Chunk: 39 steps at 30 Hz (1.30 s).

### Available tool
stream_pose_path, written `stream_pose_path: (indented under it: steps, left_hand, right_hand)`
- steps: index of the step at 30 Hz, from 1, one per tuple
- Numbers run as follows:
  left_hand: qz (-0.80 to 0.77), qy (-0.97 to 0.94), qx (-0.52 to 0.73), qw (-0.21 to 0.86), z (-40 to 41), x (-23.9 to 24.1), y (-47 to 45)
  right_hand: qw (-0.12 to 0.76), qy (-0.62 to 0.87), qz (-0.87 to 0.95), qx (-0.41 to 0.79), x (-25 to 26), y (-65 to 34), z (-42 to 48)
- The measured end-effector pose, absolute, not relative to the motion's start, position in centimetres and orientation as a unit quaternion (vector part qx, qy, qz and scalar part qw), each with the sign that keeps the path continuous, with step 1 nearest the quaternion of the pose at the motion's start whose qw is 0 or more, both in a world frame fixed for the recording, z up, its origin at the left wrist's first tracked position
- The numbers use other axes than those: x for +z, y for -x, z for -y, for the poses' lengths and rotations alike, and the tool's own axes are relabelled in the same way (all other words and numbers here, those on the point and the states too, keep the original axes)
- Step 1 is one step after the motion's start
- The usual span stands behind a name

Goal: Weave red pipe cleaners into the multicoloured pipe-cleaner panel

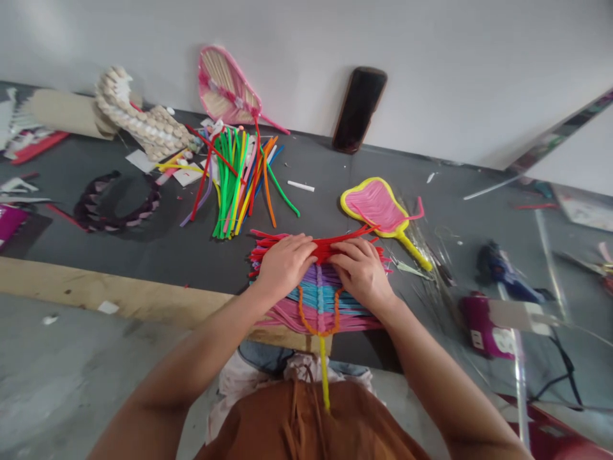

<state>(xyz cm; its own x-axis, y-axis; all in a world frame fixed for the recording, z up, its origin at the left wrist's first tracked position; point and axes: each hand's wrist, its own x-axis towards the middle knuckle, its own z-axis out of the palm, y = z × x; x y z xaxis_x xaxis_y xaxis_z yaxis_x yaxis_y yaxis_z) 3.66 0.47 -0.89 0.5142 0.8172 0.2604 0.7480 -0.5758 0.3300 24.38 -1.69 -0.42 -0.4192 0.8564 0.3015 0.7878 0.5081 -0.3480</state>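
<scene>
A row of pipe cleaners in pink, blue, purple and red lies side by side at the table's front edge, forming a striped piece. A braided spine runs up its middle, and a yellow stem hangs toward my lap. An orange twisted strand curves in a U over the lower bands. At the top, my left hand has its fingers closed on the red pipe cleaners, left of the spine. My right hand grips the same red band on the right. Fingertips partly hide the red strands.
Loose pipe cleaners lie behind. A pink and yellow fan sits back right. A phone and a pink-edged fan lean on the wall. Left is a dark headband; right, a purple glue gun.
</scene>
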Motion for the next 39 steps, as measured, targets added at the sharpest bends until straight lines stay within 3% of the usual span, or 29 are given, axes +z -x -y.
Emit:
stream_pose_path:
  steps: [11, 30, 36, 39]
  left_hand:
    - [-0.436, -0.878, 0.188, 0.053, -0.7, -1.3, -3.8]
    - [-0.488, -0.87, 0.063, 0.044, 0.1, -1.2, -3.6]
    - [-0.476, -0.874, 0.039, 0.089, -0.4, 0.4, -3.2]
    - [-0.442, -0.887, 0.044, 0.128, -0.6, 1.5, -2.5]
  right_hand:
    - [0.106, 0.508, 0.855, 0.024, 0.6, -22.7, 0.2]
    - [0.199, 0.535, 0.821, 0.031, -2.4, -23.2, 1.2]
    - [0.226, 0.472, 0.852, 0.033, 0.4, -23.8, 2.4]
    - [0.193, 0.388, 0.899, 0.055, 2.2, -24.4, 5.5]
